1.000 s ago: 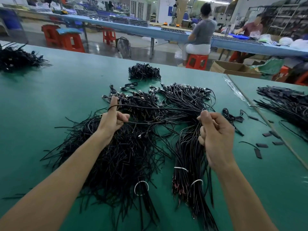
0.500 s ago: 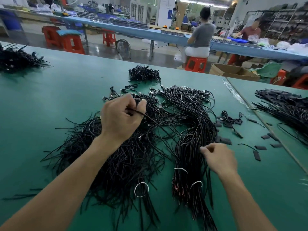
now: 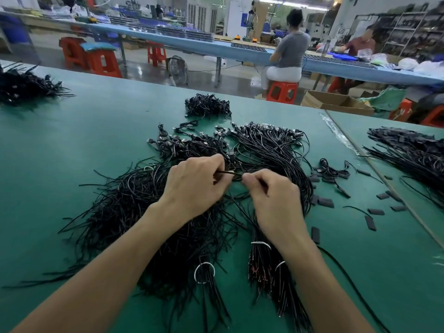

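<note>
- Fingers (image 3: pixel 211 162) of the left hand (image 3: pixel 192 188) and the right hand (image 3: pixel 274 200) meet above the pile. Each hand pinches one end of a short stretch of thin black wire (image 3: pixel 227 173).
- Nearer than the fingers, under the wrists, white ties (image 3: pixel 204 272) band bunches of wires.
- Below and left of the fingers, a loose wire heap (image 3: pixel 120 207) spreads over the green tabletop (image 3: pixel 72 145).
- Just beyond the fingers lies a bundle with connectors (image 3: pixel 269 140). To their right, flat black sleeves (image 3: pixel 325 202) lie scattered.
- Farther beyond the fingers sits a small coiled bunch (image 3: pixel 207 105).
- Far off, a seated person (image 3: pixel 290 51) perches on a red stool (image 3: pixel 282 91).
</note>
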{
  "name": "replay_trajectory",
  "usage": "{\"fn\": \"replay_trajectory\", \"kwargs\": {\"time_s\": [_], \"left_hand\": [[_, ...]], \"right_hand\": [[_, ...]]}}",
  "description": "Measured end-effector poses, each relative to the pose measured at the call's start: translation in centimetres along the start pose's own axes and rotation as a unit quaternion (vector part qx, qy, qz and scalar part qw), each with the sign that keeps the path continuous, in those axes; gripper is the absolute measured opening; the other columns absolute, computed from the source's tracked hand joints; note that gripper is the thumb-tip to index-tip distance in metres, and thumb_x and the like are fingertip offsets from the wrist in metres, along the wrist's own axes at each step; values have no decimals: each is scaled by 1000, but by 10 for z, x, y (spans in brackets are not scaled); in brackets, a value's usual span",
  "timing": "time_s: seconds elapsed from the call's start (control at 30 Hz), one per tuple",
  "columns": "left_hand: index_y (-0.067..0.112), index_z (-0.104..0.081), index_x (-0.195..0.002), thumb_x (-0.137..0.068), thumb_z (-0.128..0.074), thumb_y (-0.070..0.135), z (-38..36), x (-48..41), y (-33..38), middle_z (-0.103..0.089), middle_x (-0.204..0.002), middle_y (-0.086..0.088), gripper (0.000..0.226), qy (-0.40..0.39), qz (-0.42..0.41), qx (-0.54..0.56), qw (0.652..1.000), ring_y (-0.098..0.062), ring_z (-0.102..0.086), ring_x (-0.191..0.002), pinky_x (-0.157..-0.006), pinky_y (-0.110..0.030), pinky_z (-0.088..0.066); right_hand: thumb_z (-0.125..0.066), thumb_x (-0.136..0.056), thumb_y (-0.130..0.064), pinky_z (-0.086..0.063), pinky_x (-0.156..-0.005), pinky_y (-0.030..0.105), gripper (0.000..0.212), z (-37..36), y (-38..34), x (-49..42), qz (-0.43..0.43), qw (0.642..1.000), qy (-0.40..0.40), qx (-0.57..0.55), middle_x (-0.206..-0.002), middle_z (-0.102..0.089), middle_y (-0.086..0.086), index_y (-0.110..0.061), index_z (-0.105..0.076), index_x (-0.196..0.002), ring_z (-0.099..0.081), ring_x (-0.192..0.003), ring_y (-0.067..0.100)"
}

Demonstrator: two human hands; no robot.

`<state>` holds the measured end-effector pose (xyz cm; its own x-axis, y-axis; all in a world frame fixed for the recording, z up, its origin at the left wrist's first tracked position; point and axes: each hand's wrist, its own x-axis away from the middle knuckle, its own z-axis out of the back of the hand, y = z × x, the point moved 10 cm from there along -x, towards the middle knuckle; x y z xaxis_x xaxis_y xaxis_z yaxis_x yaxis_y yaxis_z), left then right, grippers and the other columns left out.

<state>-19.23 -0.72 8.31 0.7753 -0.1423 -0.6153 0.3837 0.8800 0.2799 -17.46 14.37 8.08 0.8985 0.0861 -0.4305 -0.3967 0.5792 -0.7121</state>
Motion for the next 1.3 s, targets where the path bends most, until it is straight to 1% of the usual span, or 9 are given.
{"fn": "replay_trajectory", "kwargs": {"time_s": [0.1, 0.2, 0.43, 0.57, 0.7, 0.83, 0.93, 1.03, 1.3], "left_hand": [[23, -46, -63, -91, -56, 55, -12, 1, -29, -44, -47, 12, 44, -47, 67, 53, 995, -5, -43, -43, -49, -25, -36], [17, -49, -60, -88, -55, 64, -47, 14, -38, -43, -46, 12, 55, -218, 122, 188, 950, -7, -36, -38, -47, -25, -35], [26, -52, -59, -97, -42, 62, -54, 70, 70, -39, -52, 11, 53, -515, 46, 523, 678, -9, -27, -43, -43, -19, -27], [22, -60, -68, -101, -44, 49, -36, 52, 94, -33, -49, 11, 46, -429, 78, 678, 592, -7, -22, -40, -38, -17, -24], [17, -63, -84, -100, -47, 40, -41, 18, 44, -28, -53, 10, 32, -216, 199, 728, 620, -5, -20, -42, -35, -16, -23], [4, -63, -98, -108, -37, 20, -52, 17, -1, -49, -62, 2, 32, -80, 254, 616, 741, -9, -46, -50, -43, -20, -43], [3, -65, -100, -108, -37, 13, -50, 17, -3, -63, -78, -5, 31, -58, 214, 510, 831, -14, -64, -72, -67, -26, -57], [11, -64, -84, -106, -42, 15, -57, 22, 15, -64, -76, 4, 32, -142, 142, 409, 890, -4, -61, -67, -64, -21, -50], [19, -54, -52, -100, -25, 60, -66, 44, 35, -40, -42, 9, 70, -328, 173, 468, 803, -4, -31, -36, -38, -14, -27]], "right_hand": [[-57, -100, -31, -34, -45, 11, 22, 24, 28, -5, -41, 997, 66, -18, -52, -52, -14, -20, -68, -84, -47, -48, -1], [-57, -100, -32, -29, -40, 11, 22, 32, 52, -6, -70, 993, 82, -50, -46, -49, -20, -22, -70, -85, -40, -40, 3], [-60, -98, -32, -42, -53, 17, 21, 16, 57, -8, -78, 981, 25, -174, -61, -60, -13, -27, -73, -82, -49, -54, 6], [-63, -96, -21, -49, -61, 56, 23, -39, 52, 8, -106, 969, -174, -140, -75, -65, 22, -20, -72, -75, -53, -62, 36], [-56, -100, -32, -27, -51, 33, 36, -61, 42, 26, -87, 956, -256, -114, -56, -39, -5, -30, -66, -65, -30, -52, 13], [-57, -100, -35, -28, -45, 26, 31, -55, 38, 24, -69, 963, -254, -50, -50, -41, -13, -28, -64, -70, -31, -48, 9], [-59, -98, -30, -30, -44, 28, 26, -48, 29, 22, -54, 966, -253, -21, -53, -46, -8, -23, -69, -75, -34, -47, 11], [-61, -97, -27, -39, -49, 35, 27, -33, 19, 15, -28, 975, -219, -13, -56, -55, -4, -24, -66, -71, -43, -49, 15], [-80, -81, -31, -37, -51, 17, 13, 4, 10, -2, 14, 989, -125, -75, -57, -59, -10, -26, -73, -73, -44, -50, 2]]}}
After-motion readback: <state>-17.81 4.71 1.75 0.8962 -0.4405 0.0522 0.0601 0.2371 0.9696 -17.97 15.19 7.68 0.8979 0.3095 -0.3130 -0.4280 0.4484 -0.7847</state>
